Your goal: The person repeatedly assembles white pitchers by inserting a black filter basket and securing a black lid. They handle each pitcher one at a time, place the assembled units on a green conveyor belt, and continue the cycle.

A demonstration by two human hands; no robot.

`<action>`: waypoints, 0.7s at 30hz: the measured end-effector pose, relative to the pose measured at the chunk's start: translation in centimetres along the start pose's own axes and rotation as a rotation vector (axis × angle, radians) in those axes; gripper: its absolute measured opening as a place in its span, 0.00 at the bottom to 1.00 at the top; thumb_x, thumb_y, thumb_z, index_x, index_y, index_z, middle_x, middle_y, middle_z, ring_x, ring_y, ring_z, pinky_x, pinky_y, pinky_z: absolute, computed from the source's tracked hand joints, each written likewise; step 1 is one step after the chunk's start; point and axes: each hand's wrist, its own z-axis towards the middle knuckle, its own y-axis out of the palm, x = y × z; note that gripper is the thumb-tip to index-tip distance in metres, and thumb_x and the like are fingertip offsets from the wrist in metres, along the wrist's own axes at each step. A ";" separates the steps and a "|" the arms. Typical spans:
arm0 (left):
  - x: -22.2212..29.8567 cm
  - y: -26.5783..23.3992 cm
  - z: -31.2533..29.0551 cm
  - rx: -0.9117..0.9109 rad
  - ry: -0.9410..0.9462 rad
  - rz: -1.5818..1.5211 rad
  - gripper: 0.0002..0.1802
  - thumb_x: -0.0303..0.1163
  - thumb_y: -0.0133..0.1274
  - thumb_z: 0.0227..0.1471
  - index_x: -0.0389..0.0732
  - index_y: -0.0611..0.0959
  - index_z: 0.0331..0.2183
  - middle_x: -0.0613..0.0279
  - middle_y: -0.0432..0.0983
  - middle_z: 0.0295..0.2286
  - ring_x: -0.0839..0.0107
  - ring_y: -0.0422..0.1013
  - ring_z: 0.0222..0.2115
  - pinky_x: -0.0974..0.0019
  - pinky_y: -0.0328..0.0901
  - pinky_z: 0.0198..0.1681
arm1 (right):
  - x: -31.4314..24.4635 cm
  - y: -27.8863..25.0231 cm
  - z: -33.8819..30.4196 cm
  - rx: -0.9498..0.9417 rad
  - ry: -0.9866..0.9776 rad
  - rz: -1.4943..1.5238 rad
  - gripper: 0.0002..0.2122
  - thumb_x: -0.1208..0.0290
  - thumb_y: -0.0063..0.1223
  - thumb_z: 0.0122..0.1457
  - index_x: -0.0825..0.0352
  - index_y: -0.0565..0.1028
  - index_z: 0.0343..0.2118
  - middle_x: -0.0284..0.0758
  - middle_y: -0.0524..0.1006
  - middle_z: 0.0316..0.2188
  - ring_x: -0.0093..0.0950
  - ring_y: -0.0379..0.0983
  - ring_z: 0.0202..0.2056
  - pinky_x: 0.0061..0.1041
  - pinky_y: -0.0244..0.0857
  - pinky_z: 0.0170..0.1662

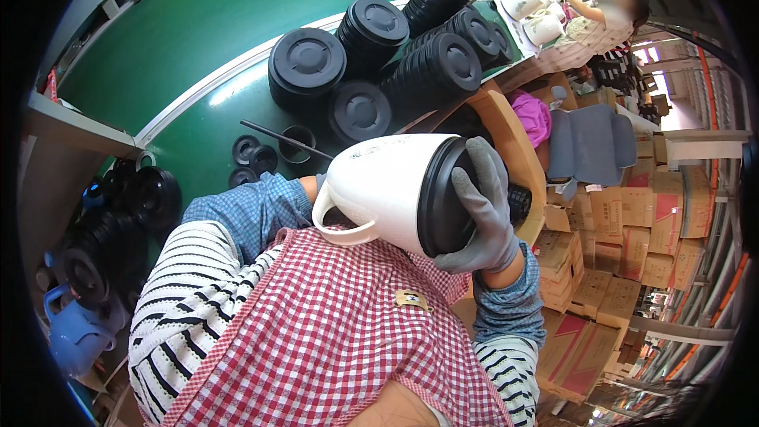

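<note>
A white jug (387,186) with a loop handle (345,233) lies on its side in front of my chest. Its wide end, facing right, carries a black round cap or base (439,204). Over that black end my right hand (488,217), in a grey glove, is wrapped with fingers and thumb apart on its face and rim. Only a sliver of my left hand (320,181) shows beside the jug's left end; its fingers are hidden behind the jug. A thin dark rod (277,137) slants down to the jug, its lower end hidden.
Stacks of black round discs (307,59) stand on the green bench (194,126) beyond the jug. Small black rings (246,148) and a dark cup (297,145) lie nearer. A cardboard box edge (514,146) is at right. Far right, another person (593,28) reaches toward white jugs (544,29).
</note>
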 end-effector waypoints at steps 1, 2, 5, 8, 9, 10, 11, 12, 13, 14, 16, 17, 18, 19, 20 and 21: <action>0.0 -0.2 -0.2 0.001 0.004 -0.003 0.30 0.34 0.58 0.62 0.40 0.71 0.62 0.54 0.75 0.54 0.63 0.75 0.52 0.61 0.71 0.56 | 0.0 0.3 -0.2 0.011 -0.002 -0.001 0.51 0.28 0.65 0.39 0.57 0.70 0.65 0.54 0.58 0.69 0.58 0.52 0.68 0.57 0.48 0.67; 0.0 -0.5 -0.4 0.005 0.013 -0.003 0.30 0.34 0.58 0.62 0.40 0.71 0.62 0.54 0.75 0.54 0.63 0.75 0.52 0.61 0.71 0.56 | 0.2 0.4 -0.2 0.000 -0.019 -0.008 0.51 0.27 0.65 0.40 0.57 0.69 0.65 0.54 0.57 0.69 0.58 0.52 0.69 0.57 0.48 0.67; 0.1 -1.6 -1.0 0.051 0.070 0.010 0.30 0.34 0.59 0.62 0.40 0.71 0.62 0.54 0.75 0.54 0.63 0.75 0.52 0.61 0.71 0.55 | 0.3 0.4 -0.5 0.024 -0.006 0.023 0.53 0.27 0.64 0.40 0.59 0.68 0.66 0.54 0.55 0.70 0.59 0.51 0.69 0.56 0.48 0.67; 2.0 -3.8 -2.3 0.203 0.248 0.137 0.30 0.34 0.59 0.62 0.40 0.71 0.62 0.54 0.75 0.54 0.64 0.75 0.52 0.62 0.72 0.55 | 0.8 2.0 -2.5 0.168 0.329 0.302 0.55 0.32 0.66 0.46 0.65 0.58 0.70 0.51 0.54 0.70 0.49 0.54 0.69 0.47 0.50 0.69; 3.3 -3.8 -2.6 0.279 0.326 0.222 0.30 0.34 0.59 0.62 0.40 0.71 0.62 0.54 0.75 0.54 0.64 0.75 0.52 0.62 0.72 0.55 | 0.2 2.6 -1.8 0.214 0.479 0.517 0.54 0.34 0.65 0.49 0.65 0.53 0.71 0.48 0.54 0.70 0.45 0.54 0.69 0.44 0.50 0.70; 4.4 -3.1 -2.3 0.333 0.364 0.270 0.26 0.36 0.57 0.63 0.38 0.75 0.59 0.53 0.78 0.51 0.63 0.77 0.50 0.62 0.73 0.53 | -0.9 3.1 -1.4 0.302 0.633 0.728 0.54 0.36 0.64 0.52 0.64 0.47 0.72 0.46 0.55 0.69 0.40 0.54 0.69 0.40 0.50 0.70; 6.0 -2.6 -1.7 0.387 0.412 0.325 0.22 0.37 0.56 0.64 0.36 0.79 0.56 0.51 0.81 0.48 0.63 0.78 0.48 0.62 0.74 0.51 | -0.6 2.9 -0.9 0.292 0.691 0.803 0.55 0.31 0.58 0.54 0.64 0.45 0.73 0.43 0.55 0.69 0.38 0.53 0.69 0.40 0.51 0.70; 6.1 -2.9 -1.7 0.401 0.479 0.465 0.23 0.36 0.55 0.65 0.36 0.78 0.57 0.52 0.81 0.48 0.62 0.80 0.45 0.62 0.74 0.50 | -0.4 2.8 -0.9 0.278 0.681 0.712 0.55 0.28 0.53 0.54 0.64 0.46 0.73 0.45 0.52 0.70 0.40 0.51 0.70 0.40 0.49 0.70; 5.9 -3.2 -1.7 0.405 0.390 0.348 0.24 0.37 0.54 0.65 0.37 0.77 0.58 0.52 0.81 0.49 0.62 0.79 0.46 0.62 0.74 0.51 | -0.1 2.7 -1.0 0.264 0.671 0.621 0.55 0.26 0.49 0.55 0.64 0.46 0.73 0.47 0.49 0.72 0.42 0.50 0.71 0.41 0.48 0.71; 5.6 -3.5 -1.6 0.409 0.299 0.233 0.24 0.38 0.54 0.65 0.37 0.77 0.58 0.52 0.80 0.50 0.62 0.79 0.47 0.61 0.74 0.51 | 0.7 2.7 -1.5 0.251 0.534 0.540 0.55 0.25 0.47 0.55 0.64 0.45 0.73 0.49 0.47 0.72 0.44 0.47 0.72 0.42 0.46 0.71; 4.7 -2.2 -1.3 0.399 0.151 0.087 0.26 0.40 0.52 0.66 0.37 0.76 0.59 0.52 0.78 0.53 0.61 0.77 0.50 0.60 0.73 0.54 | 1.6 2.0 -2.3 0.183 0.314 0.398 0.57 0.22 0.44 0.53 0.65 0.45 0.73 0.54 0.41 0.73 0.48 0.40 0.73 0.47 0.42 0.72; 4.2 -2.8 -1.2 0.266 0.096 0.015 0.31 0.42 0.50 0.67 0.40 0.67 0.66 0.49 0.70 0.60 0.61 0.69 0.59 0.57 0.66 0.61 | 1.8 1.5 -2.7 0.140 0.217 0.338 0.59 0.20 0.43 0.51 0.65 0.45 0.73 0.57 0.37 0.73 0.52 0.35 0.74 0.51 0.38 0.72; 4.0 -2.4 -1.0 0.262 0.087 -0.038 0.29 0.41 0.50 0.67 0.39 0.69 0.64 0.50 0.72 0.58 0.62 0.71 0.57 0.57 0.68 0.60 | 1.6 1.5 -3.6 0.115 0.166 0.245 0.61 0.18 0.43 0.48 0.65 0.45 0.73 0.57 0.38 0.73 0.54 0.36 0.74 0.54 0.38 0.71; 4.0 -1.6 -0.6 0.257 0.081 -0.093 0.28 0.41 0.51 0.67 0.39 0.71 0.63 0.50 0.73 0.57 0.62 0.72 0.56 0.58 0.69 0.58 | 1.4 1.5 -4.0 0.110 0.152 0.197 0.62 0.18 0.44 0.47 0.65 0.44 0.74 0.57 0.39 0.73 0.55 0.38 0.73 0.56 0.39 0.70; 4.0 -0.6 -0.3 0.252 0.075 -0.148 0.27 0.41 0.52 0.67 0.38 0.73 0.61 0.51 0.75 0.55 0.62 0.74 0.54 0.59 0.70 0.56 | 1.1 1.6 -4.3 0.111 0.142 0.151 0.63 0.17 0.45 0.45 0.64 0.44 0.74 0.58 0.41 0.72 0.57 0.40 0.72 0.58 0.40 0.70; 4.0 0.3 0.0 0.250 0.077 -0.203 0.26 0.41 0.52 0.66 0.37 0.74 0.60 0.51 0.77 0.54 0.62 0.75 0.52 0.60 0.71 0.55 | 0.9 1.7 -4.5 0.108 0.124 0.105 0.64 0.17 0.46 0.44 0.64 0.44 0.74 0.58 0.43 0.72 0.58 0.42 0.71 0.61 0.41 0.69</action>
